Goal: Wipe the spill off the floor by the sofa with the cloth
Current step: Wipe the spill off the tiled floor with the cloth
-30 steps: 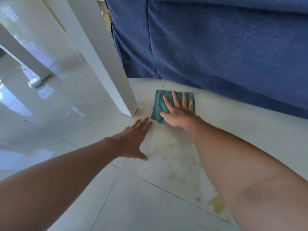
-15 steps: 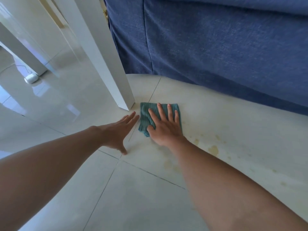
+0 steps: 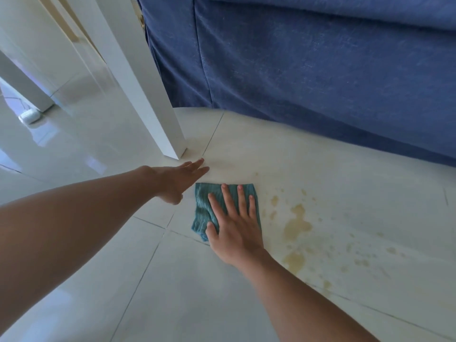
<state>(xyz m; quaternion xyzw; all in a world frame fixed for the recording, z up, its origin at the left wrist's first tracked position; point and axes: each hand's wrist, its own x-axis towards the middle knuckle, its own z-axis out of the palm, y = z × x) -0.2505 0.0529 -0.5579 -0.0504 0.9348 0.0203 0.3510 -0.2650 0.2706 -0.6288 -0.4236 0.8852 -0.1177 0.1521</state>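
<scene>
Near the middle of the frame the right hand [image 3: 237, 225] lies flat with fingers spread, palm down on a teal cloth [image 3: 206, 211] of ribbed, towel-like weave, folded into a rough square and pressed against the floor [image 3: 172, 292]. The floor is glossy pale tile with thin dark grout lines, two of which cross just under the cloth's lower left corner. To the right of the cloth, touching or nearly touching its edge, spreads the spill [image 3: 296, 225]: yellowish-brown blotches and small scattered droplets, the largest patches irregular in outline, trailing toward the lower right of the frame. The left hand [image 3: 180, 181] reaches in from the left with fingers straight and held close together, its edge turned down toward the tile just above and left of the cloth, grasping nothing; whether it touches the floor cannot be told. Across the upper right hangs the sofa [image 3: 308, 70], covered in dark blue, slightly fuzzy fabric with vertical seams. A smooth white square-section table leg [image 3: 138, 82] slants from the upper left down to the tile near the left fingertips.
</scene>
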